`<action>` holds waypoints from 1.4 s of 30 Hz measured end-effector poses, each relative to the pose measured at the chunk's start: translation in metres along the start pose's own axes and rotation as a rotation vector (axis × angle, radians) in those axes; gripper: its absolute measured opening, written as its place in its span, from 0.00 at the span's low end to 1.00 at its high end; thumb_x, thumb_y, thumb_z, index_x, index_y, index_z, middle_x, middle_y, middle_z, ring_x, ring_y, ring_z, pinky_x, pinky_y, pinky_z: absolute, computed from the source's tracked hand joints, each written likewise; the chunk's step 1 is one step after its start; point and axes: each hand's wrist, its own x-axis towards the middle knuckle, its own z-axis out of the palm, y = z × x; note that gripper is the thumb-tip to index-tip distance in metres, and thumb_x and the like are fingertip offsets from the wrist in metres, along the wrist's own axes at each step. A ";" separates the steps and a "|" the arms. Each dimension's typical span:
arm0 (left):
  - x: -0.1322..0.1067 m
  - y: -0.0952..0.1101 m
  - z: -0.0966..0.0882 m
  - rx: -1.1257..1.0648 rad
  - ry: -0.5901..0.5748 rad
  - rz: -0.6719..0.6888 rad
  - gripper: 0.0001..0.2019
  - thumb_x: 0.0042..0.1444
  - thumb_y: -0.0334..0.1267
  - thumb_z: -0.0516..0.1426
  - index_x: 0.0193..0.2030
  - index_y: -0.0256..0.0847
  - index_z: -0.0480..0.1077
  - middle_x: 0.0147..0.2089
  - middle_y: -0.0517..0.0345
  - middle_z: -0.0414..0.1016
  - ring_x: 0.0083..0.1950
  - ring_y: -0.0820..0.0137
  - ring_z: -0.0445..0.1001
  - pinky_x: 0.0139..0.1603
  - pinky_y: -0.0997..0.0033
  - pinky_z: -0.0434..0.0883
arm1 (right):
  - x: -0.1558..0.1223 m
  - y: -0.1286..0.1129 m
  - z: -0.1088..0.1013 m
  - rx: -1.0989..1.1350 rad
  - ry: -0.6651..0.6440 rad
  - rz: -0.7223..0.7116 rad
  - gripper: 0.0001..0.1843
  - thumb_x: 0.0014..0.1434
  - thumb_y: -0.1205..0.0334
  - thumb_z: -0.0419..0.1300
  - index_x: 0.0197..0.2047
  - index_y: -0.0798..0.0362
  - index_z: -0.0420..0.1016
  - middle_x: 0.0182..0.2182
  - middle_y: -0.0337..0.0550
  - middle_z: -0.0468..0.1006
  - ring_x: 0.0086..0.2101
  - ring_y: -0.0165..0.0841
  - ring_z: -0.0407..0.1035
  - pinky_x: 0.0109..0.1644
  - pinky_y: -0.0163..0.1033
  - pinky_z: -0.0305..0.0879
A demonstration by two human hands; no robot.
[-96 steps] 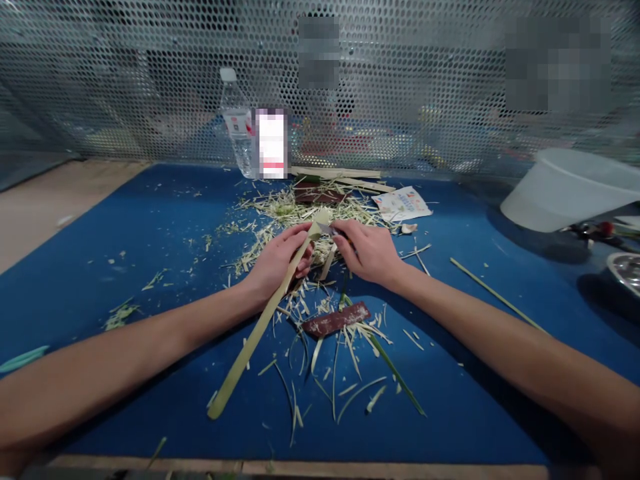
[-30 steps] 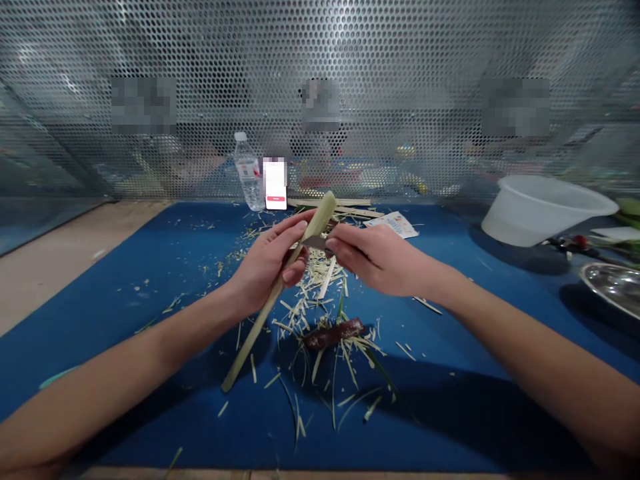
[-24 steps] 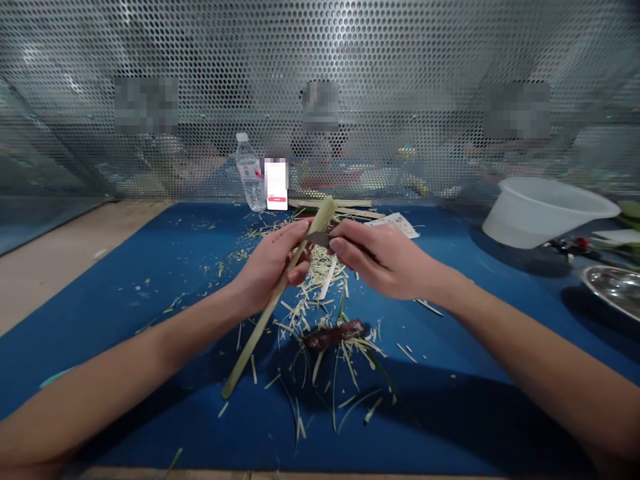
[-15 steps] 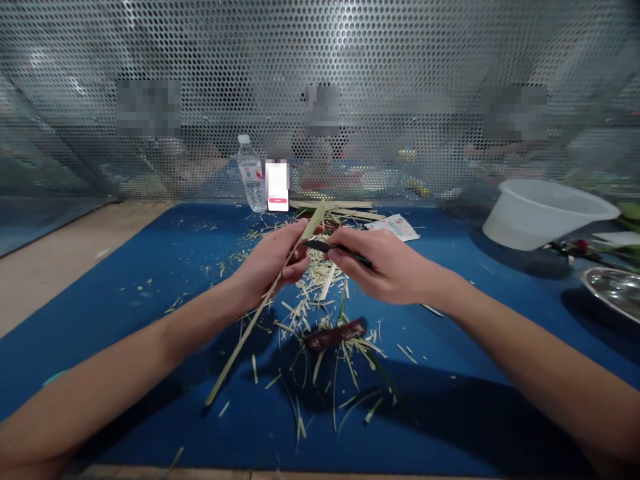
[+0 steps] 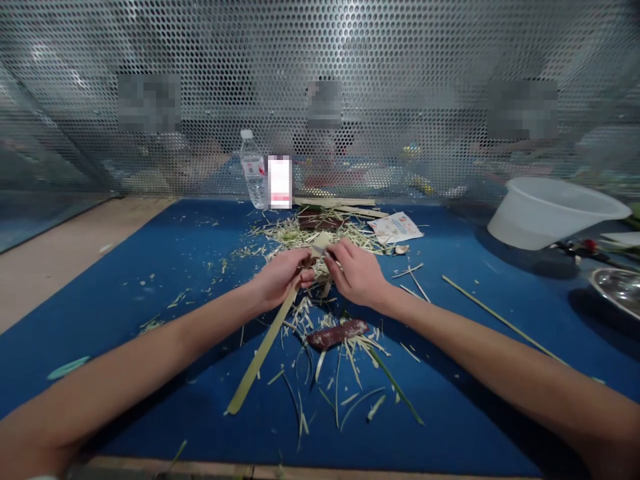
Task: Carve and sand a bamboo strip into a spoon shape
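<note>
A long flat pale-green strip (image 5: 263, 357), like split bamboo or a leaf stalk, slants from near the mat's front edge up through my left hand (image 5: 285, 273). That hand's fingers are closed round it just below its upper end. My right hand (image 5: 356, 272) is closed on a small knife (image 5: 320, 251), its blade lying against the strip's upper end; most of the handle is hidden in my fingers. Below both hands a dark red-brown block (image 5: 338, 334) rests among pale shavings (image 5: 303, 310) on the blue mat (image 5: 190, 380).
Against the perforated metal screen (image 5: 220, 60) stand a water bottle (image 5: 254, 173) and a lit phone (image 5: 279, 183). A white packet (image 5: 395, 228) lies behind my right hand. To the right are a translucent tub (image 5: 545, 217) and a metal bowl (image 5: 620, 287). A thin strip (image 5: 500, 317) lies beyond my right forearm.
Both hands have come lower and slightly nearer. The strip has turned to show its broad face, and my right hand has rotated so the knife's handle is mostly covered.
</note>
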 end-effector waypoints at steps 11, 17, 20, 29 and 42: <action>0.010 -0.021 -0.007 0.032 0.065 0.121 0.04 0.64 0.32 0.55 0.39 0.37 0.70 0.23 0.68 0.64 0.17 0.82 0.60 0.19 0.80 0.59 | -0.009 0.012 0.017 -0.015 -0.064 0.048 0.18 0.72 0.51 0.46 0.51 0.52 0.70 0.42 0.49 0.79 0.35 0.36 0.73 0.32 0.39 0.57; 0.008 -0.022 -0.009 0.047 0.020 0.119 0.06 0.65 0.33 0.52 0.36 0.39 0.66 0.26 0.67 0.64 0.17 0.83 0.60 0.18 0.80 0.58 | -0.009 0.011 0.017 -0.016 -0.097 0.079 0.19 0.72 0.50 0.46 0.52 0.52 0.71 0.45 0.50 0.81 0.37 0.37 0.75 0.34 0.39 0.58; 0.006 -0.022 -0.009 0.031 -0.012 0.118 0.09 0.65 0.32 0.49 0.32 0.40 0.63 0.24 0.67 0.62 0.16 0.82 0.58 0.17 0.79 0.57 | -0.009 0.010 0.017 -0.014 -0.102 0.101 0.20 0.72 0.49 0.46 0.52 0.52 0.71 0.46 0.51 0.81 0.38 0.37 0.75 0.34 0.39 0.58; 0.004 -0.024 -0.010 0.062 -0.034 0.189 0.32 0.58 0.33 0.58 0.69 0.39 0.56 0.18 0.75 0.58 0.15 0.80 0.55 0.17 0.78 0.51 | -0.010 0.010 0.016 -0.004 -0.099 0.086 0.19 0.71 0.50 0.47 0.50 0.53 0.72 0.44 0.51 0.81 0.39 0.38 0.75 0.35 0.40 0.59; 0.007 -0.029 -0.014 0.151 -0.018 0.244 0.45 0.49 0.37 0.67 0.73 0.32 0.55 0.15 0.73 0.63 0.15 0.79 0.57 0.17 0.77 0.53 | -0.012 0.006 0.011 0.019 -0.133 0.036 0.22 0.71 0.46 0.47 0.50 0.52 0.73 0.42 0.47 0.81 0.32 0.33 0.72 0.30 0.37 0.50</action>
